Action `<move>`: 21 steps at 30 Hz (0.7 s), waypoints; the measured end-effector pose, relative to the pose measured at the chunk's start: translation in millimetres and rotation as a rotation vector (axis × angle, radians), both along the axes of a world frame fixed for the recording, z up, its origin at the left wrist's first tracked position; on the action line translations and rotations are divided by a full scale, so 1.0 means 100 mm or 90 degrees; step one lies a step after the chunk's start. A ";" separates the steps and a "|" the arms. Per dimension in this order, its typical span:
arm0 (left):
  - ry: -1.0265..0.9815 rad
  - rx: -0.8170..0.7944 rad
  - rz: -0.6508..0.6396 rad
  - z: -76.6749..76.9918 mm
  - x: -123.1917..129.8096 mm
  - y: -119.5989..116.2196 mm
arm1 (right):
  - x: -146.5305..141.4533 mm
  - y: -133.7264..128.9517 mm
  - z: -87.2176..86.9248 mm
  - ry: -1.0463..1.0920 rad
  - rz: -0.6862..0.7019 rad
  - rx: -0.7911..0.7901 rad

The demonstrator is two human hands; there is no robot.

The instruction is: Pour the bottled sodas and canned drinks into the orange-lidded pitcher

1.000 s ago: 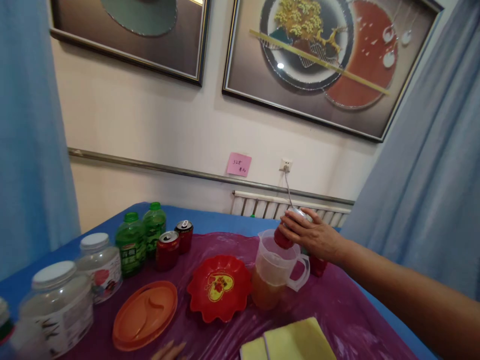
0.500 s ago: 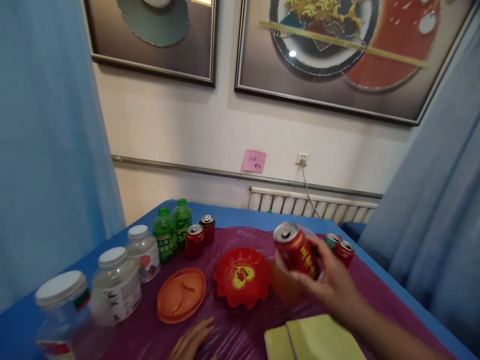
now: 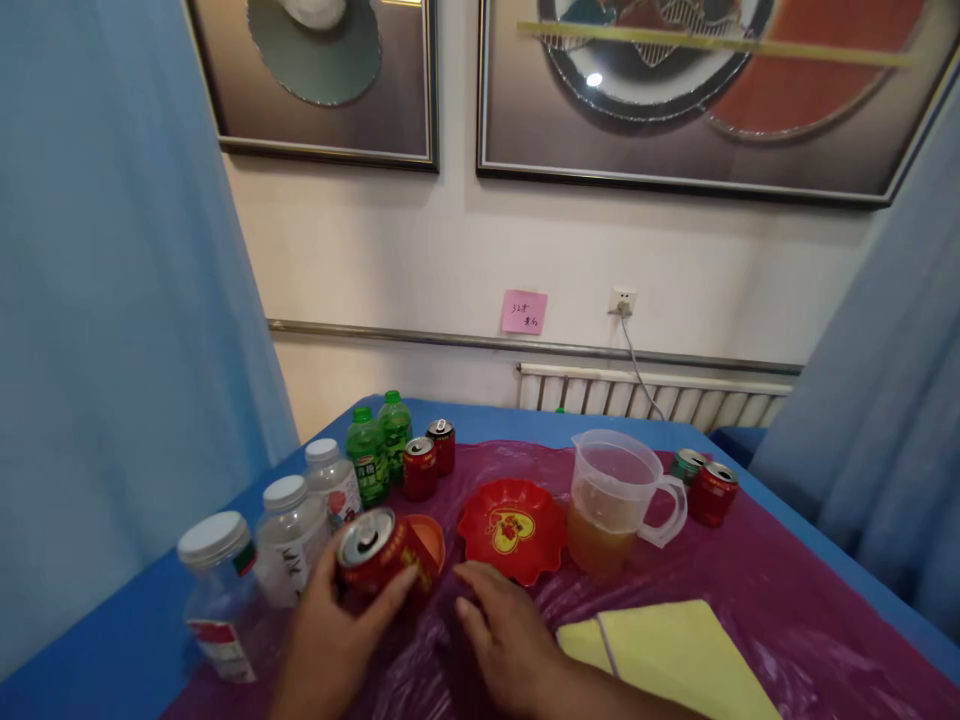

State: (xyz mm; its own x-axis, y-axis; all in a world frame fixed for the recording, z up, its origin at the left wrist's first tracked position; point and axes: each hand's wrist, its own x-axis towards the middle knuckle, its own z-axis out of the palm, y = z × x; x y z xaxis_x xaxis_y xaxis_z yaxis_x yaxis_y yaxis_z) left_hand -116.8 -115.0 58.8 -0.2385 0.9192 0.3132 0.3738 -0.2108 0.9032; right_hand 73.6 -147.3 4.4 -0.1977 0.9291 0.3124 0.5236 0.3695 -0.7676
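Observation:
My left hand (image 3: 341, 625) is wrapped round a red drink can (image 3: 386, 560), tilted a little, its opened top facing up. Partly hidden behind the can is an orange plate (image 3: 431, 540). Just to the right, my right hand (image 3: 502, 630) holds nothing; its fingers are apart and point toward the can. Beyond that hand lies a red scalloped plate (image 3: 480, 530) with a yellow heart print. A clear measuring jug (image 3: 615, 470) with amber liquid stands right of the plate.
Clear jars with white lids (image 3: 225, 590) line the left side, with green bottles (image 3: 367, 465) and red cans (image 3: 420, 470) behind. A yellow cloth (image 3: 690, 650) lies front right. More cans (image 3: 711, 495) stand beyond the jug. Purple plastic sheeting (image 3: 757, 590) covers the blue table.
The red can has passed from my right hand to my left and moved leftward, away from the front of the jug. The view has shifted slightly.

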 end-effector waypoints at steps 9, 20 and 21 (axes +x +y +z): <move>0.285 0.065 0.063 0.06 0.00 1.13 | -0.56 0.47 -0.06 -0.431 0.070 0.052; 0.407 0.019 0.046 -0.11 -0.04 1.29 | -0.04 -0.11 -0.60 -0.260 0.018 0.134; 0.409 0.020 0.039 -0.10 -0.04 1.28 | 0.09 -0.18 -0.66 -0.227 0.017 0.137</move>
State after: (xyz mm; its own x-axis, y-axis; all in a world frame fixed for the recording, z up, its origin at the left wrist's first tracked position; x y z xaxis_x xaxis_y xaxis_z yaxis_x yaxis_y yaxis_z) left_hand -121.0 12.7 48.8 -0.0463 0.8983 0.4370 0.8503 -0.1942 0.4892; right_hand 82.4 -165.2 -61.6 -0.3512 0.8433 0.4069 0.7309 0.5185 -0.4438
